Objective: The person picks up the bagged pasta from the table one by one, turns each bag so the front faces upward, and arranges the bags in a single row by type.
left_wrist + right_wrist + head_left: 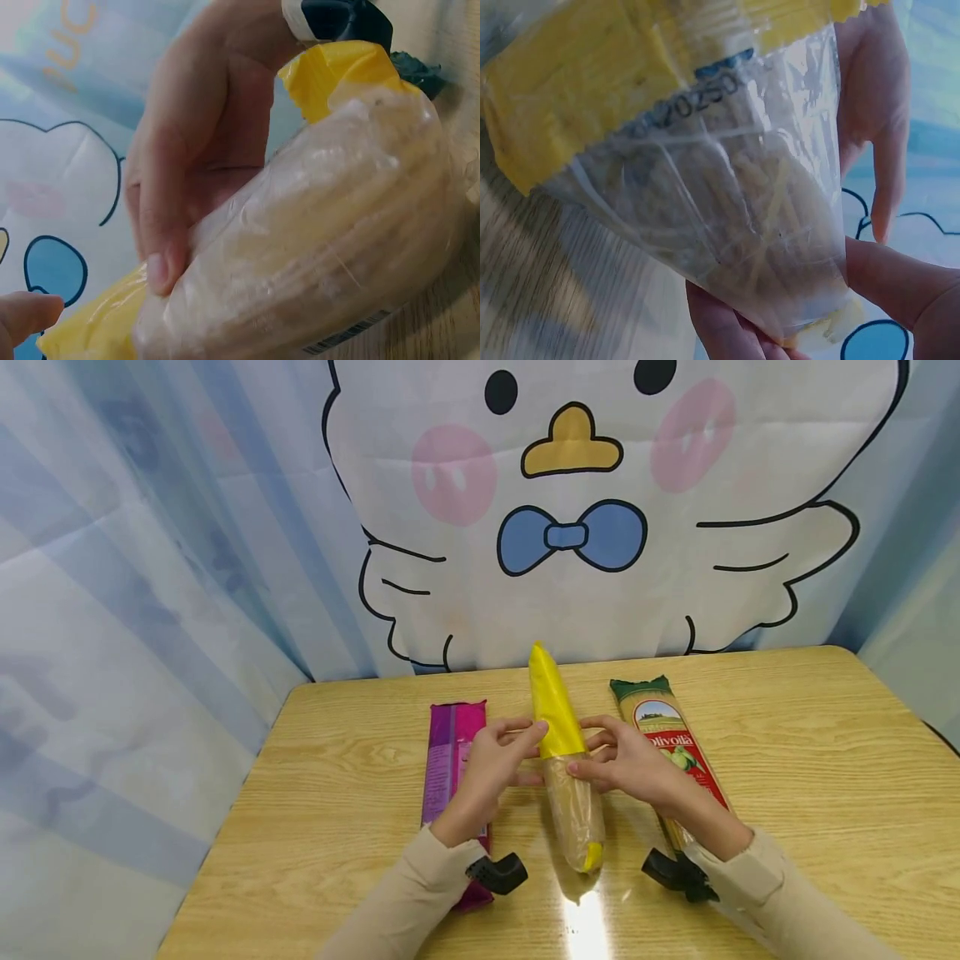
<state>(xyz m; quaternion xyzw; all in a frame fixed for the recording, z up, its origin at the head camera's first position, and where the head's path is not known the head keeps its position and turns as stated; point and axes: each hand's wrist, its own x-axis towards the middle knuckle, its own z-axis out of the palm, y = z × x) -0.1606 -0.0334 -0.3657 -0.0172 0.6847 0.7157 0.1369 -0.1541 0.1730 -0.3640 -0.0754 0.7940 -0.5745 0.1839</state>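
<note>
Head view, yellow-and-clear packet (562, 747): held over the middle of the wooden table (817, 760), yellow end toward the far edge, clear end toward the near edge; whether the near end touches the table cannot be told.
Head view, right hand (630, 764): pinches the packet, thumb on its front, fingers partly hidden behind.
Head view, left hand (498, 760): fingers spread at the packet's other side, thumb tip overlapping its margin; firm contact cannot be confirmed.
Head view, step in hand: judged to be handling the packet between both hands; a next move would call for a steady right pinch and support for the clear end.
Head view, neighbours: a purple packet (441, 768) lies nearer the table's left edge, a green-topped packet (660, 718) nearer the right; the arms cover parts of both.
Left wrist view, packet: clear film fills the foreground; the right thumb presses it near the yellow section.
Left wrist view, left hand: only a fingertip shows, the rest cut off.
Right wrist view, packet: pale strands show through film; the printed date is only partly legible.
Right wrist view, right hand: thumb and fingers flank the film, partly hidden by it.
</note>
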